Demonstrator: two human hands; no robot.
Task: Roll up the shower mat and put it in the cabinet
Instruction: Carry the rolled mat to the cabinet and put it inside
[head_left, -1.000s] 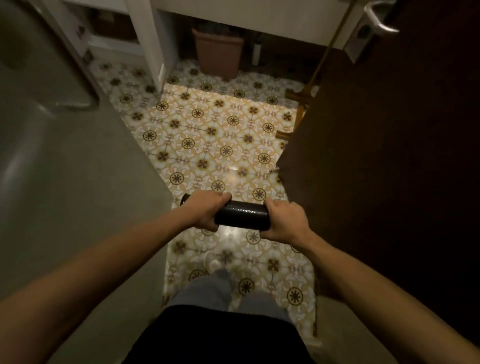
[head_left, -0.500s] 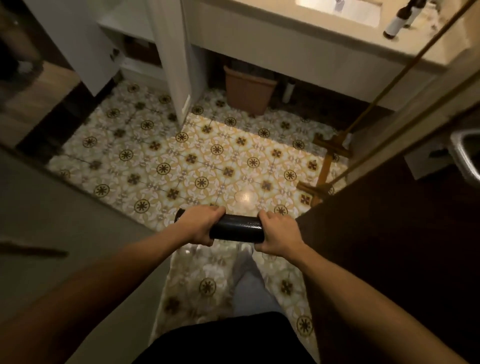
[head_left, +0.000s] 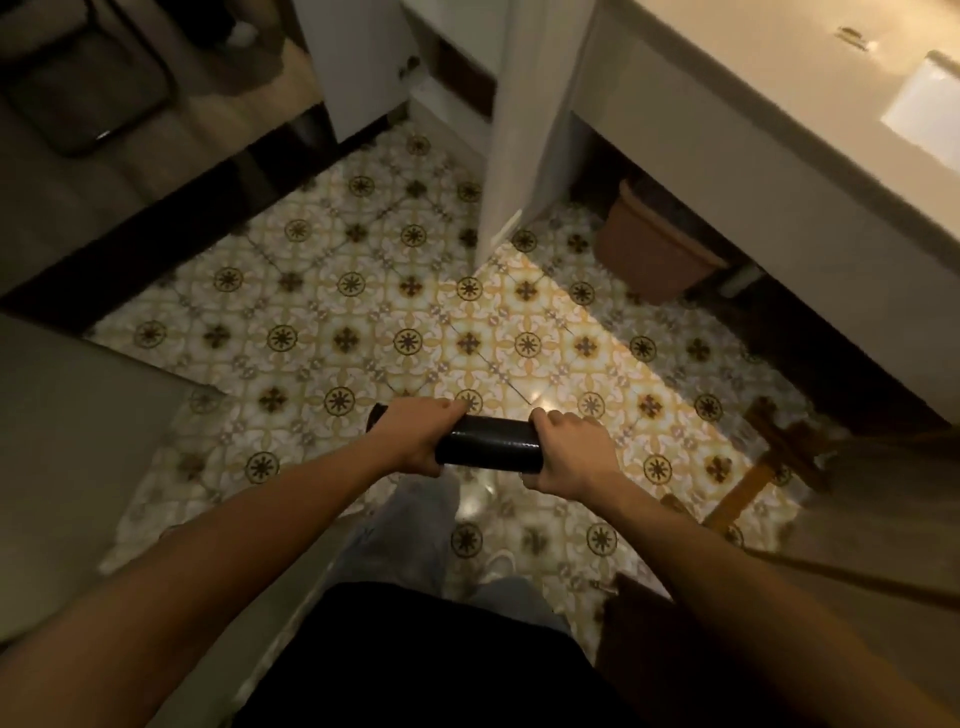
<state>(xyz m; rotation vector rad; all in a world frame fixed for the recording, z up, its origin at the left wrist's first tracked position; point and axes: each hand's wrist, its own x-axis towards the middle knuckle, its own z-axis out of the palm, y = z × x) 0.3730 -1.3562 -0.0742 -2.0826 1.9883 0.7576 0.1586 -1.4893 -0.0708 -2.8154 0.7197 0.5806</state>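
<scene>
here the shower mat is a tight black roll, glossy and faintly ribbed, held level in the air above the floor, in front of the person's waist. the left hand wraps around its left part, a short stub of roll poking out beyond it; the right hand is curled around its right end. both hands are closed on the roll. below, patterned tiles in cream, yellow and brown lie open ahead. a white cabinet panel stands upright beyond, its door ajar at the left. a pale worktop edge runs diagonally at right, a brown bin tucked beneath it. no writing is readable.
</scene>
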